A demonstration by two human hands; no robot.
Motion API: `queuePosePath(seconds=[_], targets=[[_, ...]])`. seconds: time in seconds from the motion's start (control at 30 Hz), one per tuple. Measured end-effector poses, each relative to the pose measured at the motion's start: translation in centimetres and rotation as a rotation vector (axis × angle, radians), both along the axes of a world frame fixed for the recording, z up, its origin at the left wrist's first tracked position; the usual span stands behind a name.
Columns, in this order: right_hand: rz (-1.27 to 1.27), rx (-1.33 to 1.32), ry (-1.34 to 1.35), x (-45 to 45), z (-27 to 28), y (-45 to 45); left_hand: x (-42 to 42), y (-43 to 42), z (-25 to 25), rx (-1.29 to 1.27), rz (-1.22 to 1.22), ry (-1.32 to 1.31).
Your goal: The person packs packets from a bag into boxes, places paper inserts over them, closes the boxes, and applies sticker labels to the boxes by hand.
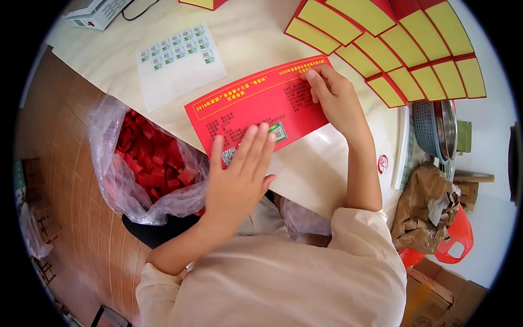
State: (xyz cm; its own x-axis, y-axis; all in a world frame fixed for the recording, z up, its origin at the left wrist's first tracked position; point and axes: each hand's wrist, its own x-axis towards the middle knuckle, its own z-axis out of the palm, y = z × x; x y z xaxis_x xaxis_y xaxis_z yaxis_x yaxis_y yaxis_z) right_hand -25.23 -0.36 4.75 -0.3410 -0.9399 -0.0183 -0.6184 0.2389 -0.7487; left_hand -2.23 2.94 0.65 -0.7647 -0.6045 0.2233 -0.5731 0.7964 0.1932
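A long red panel (245, 103) with gold and black Chinese print lies at the table's front edge. Whether it is a box face or a flat card I cannot tell. My right hand (333, 98) pinches its far right end, thumb on top. My left hand (239, 180) rests on its near edge with fingers stretched out flat, holding nothing. Beside those fingertips is a green-and-white sticker (278, 132) on the panel, and a QR code (228, 156) shows partly behind the fingers. Further back lies a white sheet of similar stickers (182, 82), several still on it.
Red-and-yellow boxes (403, 49) stand stacked at the back right. Left of the table, a clear plastic bag (103, 141) holds many small red packets (147, 152). A white device (95, 15) sits at the back left. Baskets (427, 128) and brown paper (422, 210) are at right.
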Motion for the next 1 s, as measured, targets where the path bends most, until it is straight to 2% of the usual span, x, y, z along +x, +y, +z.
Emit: queuePosePath(seconds=[0.1,0.23,0.3,0.37,0.4,0.47,0.53,0.57,0.63,0.67,0.73,0.77,0.87,1.0], targets=[[0.007,0.012,-0.009,-0.2,-0.1,-0.2,-2.0,0.1,0.5,-0.035,-0.035,-0.066],[0.021,-0.079,0.062,-0.8,-0.7,0.0,-5.1,-0.1,-0.1,-0.314,-0.146,-0.255],[-0.026,-0.171,0.002,-1.3,-1.1,-0.3,-5.8,-0.3,-0.7,-0.285,-0.272,-0.112],[-0.138,-0.233,0.180,-2.6,-1.4,-0.8,-4.8,-0.4,-1.2,0.512,-0.599,0.455],[-0.237,-0.205,0.249,-2.6,-0.8,-0.6,-4.0,-1.3,-0.3,0.463,-0.589,0.470],[-0.273,-0.270,0.477,-4.3,-1.8,0.2,-1.0,-2.5,1.5,0.573,-0.408,0.767],[-0.303,-0.186,0.505,-4.8,-2.4,2.1,1.3,-4.4,1.6,0.438,-0.072,1.021],[-0.308,-0.204,0.498,-4.6,-2.6,3.0,2.4,-5.3,1.0,0.322,0.107,1.024],[-0.358,0.158,0.295,-3.7,-3.1,4.8,3.4,-6.7,-1.0,0.342,0.273,1.010],[-0.361,0.154,0.294,-2.9,-3.6,5.6,3.3,-6.8,-2.6,0.339,0.268,1.010],[-0.429,-0.096,-0.165,-1.4,-4.9,6.7,2.9,-6.2,-5.6,0.533,0.320,0.936],[-0.425,-0.221,-0.145,-1.5,-6.5,7.0,3.0,-5.4,-5.7,0.535,0.307,0.945],[-0.419,-0.267,-0.192,1.3,-5.2,8.5,4.0,-3.4,-5.7,0.679,0.401,1.095],[-0.317,-0.433,-0.144,5.9,-2.9,8.9,7.8,0.5,-8.2,0.498,0.384,1.166]])
